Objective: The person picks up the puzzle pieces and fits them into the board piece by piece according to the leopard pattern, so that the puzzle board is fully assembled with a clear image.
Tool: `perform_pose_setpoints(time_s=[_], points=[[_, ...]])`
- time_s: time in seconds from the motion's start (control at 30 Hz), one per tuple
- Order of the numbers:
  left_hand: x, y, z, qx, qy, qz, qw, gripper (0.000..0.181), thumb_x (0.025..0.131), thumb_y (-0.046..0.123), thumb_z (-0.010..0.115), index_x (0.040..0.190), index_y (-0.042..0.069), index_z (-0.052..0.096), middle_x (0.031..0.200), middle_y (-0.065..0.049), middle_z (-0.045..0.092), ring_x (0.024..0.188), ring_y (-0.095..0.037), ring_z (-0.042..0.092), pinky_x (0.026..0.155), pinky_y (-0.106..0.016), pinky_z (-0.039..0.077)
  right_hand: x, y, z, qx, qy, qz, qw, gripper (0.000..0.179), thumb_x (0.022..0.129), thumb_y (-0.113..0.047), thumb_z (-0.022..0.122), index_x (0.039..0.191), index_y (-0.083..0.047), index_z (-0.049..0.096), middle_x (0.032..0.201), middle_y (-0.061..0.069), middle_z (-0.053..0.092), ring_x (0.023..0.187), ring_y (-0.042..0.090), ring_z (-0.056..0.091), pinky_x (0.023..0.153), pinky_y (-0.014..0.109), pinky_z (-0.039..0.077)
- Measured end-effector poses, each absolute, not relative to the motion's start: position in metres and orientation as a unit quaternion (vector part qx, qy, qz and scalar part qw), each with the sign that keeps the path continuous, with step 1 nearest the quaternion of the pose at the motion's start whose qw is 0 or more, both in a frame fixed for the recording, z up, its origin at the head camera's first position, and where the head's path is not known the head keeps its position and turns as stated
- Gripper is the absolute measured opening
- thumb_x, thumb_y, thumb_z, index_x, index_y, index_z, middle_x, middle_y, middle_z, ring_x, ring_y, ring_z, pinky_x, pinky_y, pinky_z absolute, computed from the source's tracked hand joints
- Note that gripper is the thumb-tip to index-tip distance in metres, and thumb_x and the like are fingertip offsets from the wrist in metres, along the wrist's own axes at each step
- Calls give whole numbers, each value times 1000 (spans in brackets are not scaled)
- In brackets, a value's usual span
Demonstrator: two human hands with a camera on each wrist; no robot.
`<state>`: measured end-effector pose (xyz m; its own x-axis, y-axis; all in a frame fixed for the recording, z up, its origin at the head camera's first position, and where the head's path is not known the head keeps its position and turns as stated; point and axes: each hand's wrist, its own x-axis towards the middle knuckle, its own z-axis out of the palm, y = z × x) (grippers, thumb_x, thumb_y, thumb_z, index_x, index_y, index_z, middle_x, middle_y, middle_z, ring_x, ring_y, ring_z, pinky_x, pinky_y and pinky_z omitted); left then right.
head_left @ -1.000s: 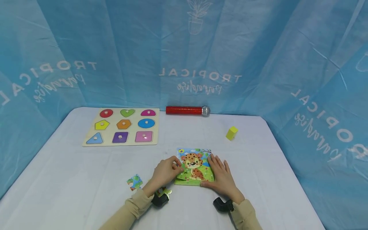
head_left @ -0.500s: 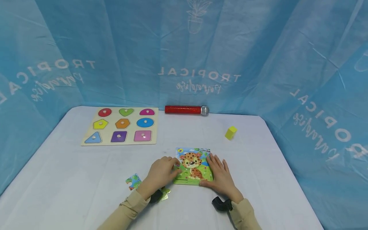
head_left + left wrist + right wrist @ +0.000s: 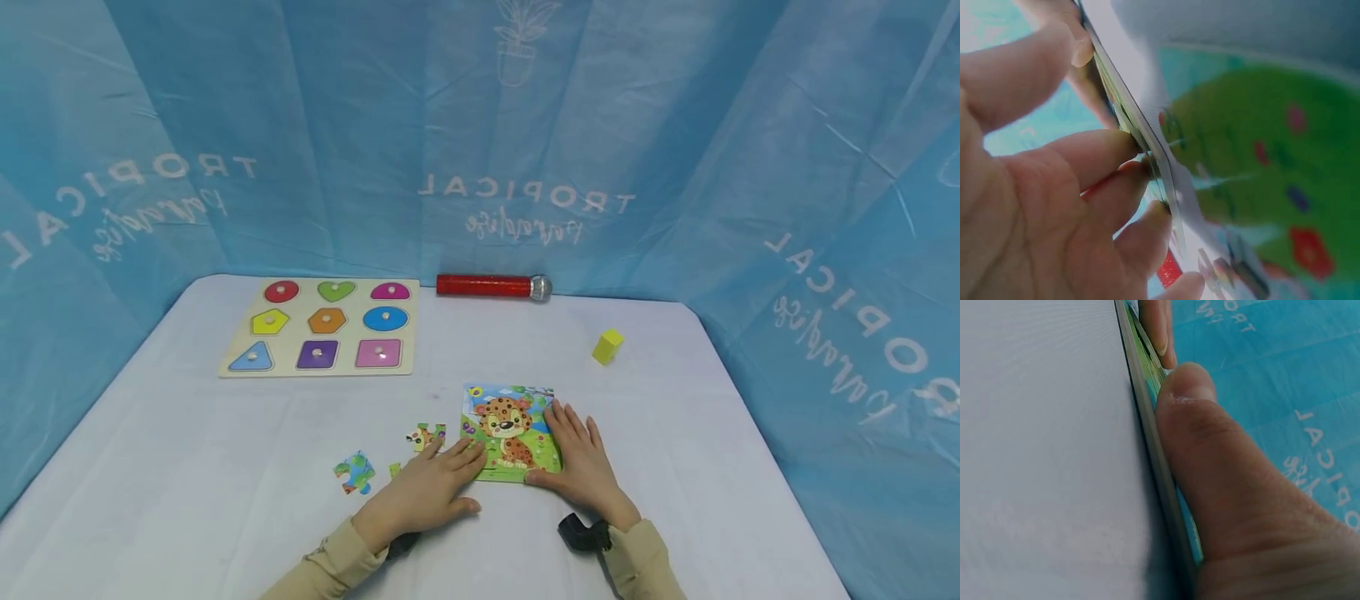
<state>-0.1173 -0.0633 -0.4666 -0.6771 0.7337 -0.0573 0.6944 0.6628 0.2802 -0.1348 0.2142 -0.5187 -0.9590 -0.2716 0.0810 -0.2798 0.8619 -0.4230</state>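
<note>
A square jigsaw puzzle (image 3: 517,429) with a spotted leopard cub picture lies on the white table. My left hand (image 3: 427,492) has its fingers extended, the fingertips pressing on the puzzle's lower left corner. In the left wrist view, the fingertips (image 3: 1125,142) touch the puzzle's surface. My right hand (image 3: 581,458) rests along the right edge, fingers straight; its thumb (image 3: 1194,419) lies at the puzzle's near edge in the right wrist view. Left of the puzzle are loose jigsaw pieces: one with cub spots (image 3: 424,437), and a blue and green one (image 3: 355,472).
A wooden shape board (image 3: 348,321) with knobbed coloured shapes lies at the back left. Behind the puzzle is a red toy microphone (image 3: 487,286). A yellow block (image 3: 607,346) stands to the right. Blue printed cloth (image 3: 360,125) hangs around the table.
My left hand has lowered and flattened from bent fingers at the puzzle's left edge to straight fingers on its lower left corner. The spotted loose piece has come into sight. The right hand stays put.
</note>
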Motion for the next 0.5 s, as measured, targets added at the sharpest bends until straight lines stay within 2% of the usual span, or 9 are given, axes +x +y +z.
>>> perform_pose_setpoints(time_s=[0.23, 0.4, 0.5], points=[[-113, -62, -463, 368, 924, 79, 69, 55, 97, 40, 54, 144, 13, 47, 152, -2, 43, 142, -26, 38, 115, -58, 28, -135, 212, -520, 144, -964, 222, -3, 108, 73, -65, 70, 154, -8, 26, 161, 14, 22, 149, 37, 18, 119, 58, 6], [-109, -56, -459, 372, 924, 77, 39, 55, 95, 40, 56, 141, 12, 51, 149, -5, 47, 139, -28, 43, 114, -57, 30, -135, 214, -521, 140, -966, 219, 4, 108, 73, -63, 72, 153, -8, 27, 161, 14, 23, 149, 37, 19, 119, 58, 6], [-109, -53, -458, 374, 924, 72, 24, 57, 92, 46, 58, 142, 18, 51, 149, -6, 48, 139, -28, 43, 113, -57, 32, -133, 214, -520, 146, -963, 226, 20, 106, 72, -61, 74, 152, -6, 30, 159, 16, 26, 147, 39, 22, 118, 60, 8]])
